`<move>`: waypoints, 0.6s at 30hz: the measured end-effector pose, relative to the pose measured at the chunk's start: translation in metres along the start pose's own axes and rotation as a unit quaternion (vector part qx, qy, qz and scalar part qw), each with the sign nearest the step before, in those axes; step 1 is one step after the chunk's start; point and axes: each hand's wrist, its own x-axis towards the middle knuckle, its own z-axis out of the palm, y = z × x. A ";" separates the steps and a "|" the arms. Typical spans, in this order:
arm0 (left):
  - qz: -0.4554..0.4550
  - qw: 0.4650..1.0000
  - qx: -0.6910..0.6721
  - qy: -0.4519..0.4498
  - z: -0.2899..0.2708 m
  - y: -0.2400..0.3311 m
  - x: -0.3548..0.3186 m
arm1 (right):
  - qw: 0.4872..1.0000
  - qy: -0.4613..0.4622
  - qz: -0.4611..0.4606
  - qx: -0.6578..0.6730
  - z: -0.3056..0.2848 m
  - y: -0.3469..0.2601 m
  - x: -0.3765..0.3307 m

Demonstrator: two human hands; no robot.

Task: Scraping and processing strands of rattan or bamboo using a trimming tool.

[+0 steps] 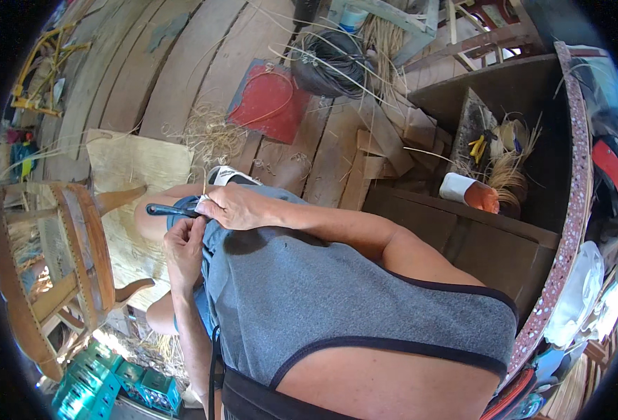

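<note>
My right hand (pixel 235 208) reaches in from the right with its fingers closed. A thin pale strand (pixel 204 183) stands up from its fingertips, beside a small bit of white. My left hand (pixel 185 241) is just below and to the left, its thumb and fingers pinched close to the right fingertips. What the left hand pinches is too small to make out. A dark blue tool handle with a looped end (pixel 163 209) lies over my lap, right by both hands. Its other end is hidden behind the fingers.
A wooden chair frame (pixel 81 259) lies at the left by a pale board (pixel 130 164). Curly shavings (pixel 211 133), a red square panel (pixel 268 101) and a coil of dark strands (pixel 330 64) are on the plank floor. An open brown cabinet (pixel 463 231) borders my right; teal crates (pixel 95 378) sit lower left.
</note>
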 end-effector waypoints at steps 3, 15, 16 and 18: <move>0.034 0.999 0.023 0.019 -0.003 -0.002 -0.004 | 0.999 -0.028 0.023 0.037 0.008 -0.001 0.005; 0.034 0.993 -0.033 0.106 -0.023 -0.006 -0.050 | 0.996 -0.066 -0.007 0.060 0.007 -0.028 0.046; 0.033 0.992 -0.035 0.113 -0.023 -0.004 -0.055 | 0.996 -0.073 -0.009 0.059 0.011 -0.029 0.048; 0.005 0.986 -0.090 0.141 -0.024 0.000 -0.064 | 0.995 -0.075 -0.037 0.061 0.017 -0.032 0.055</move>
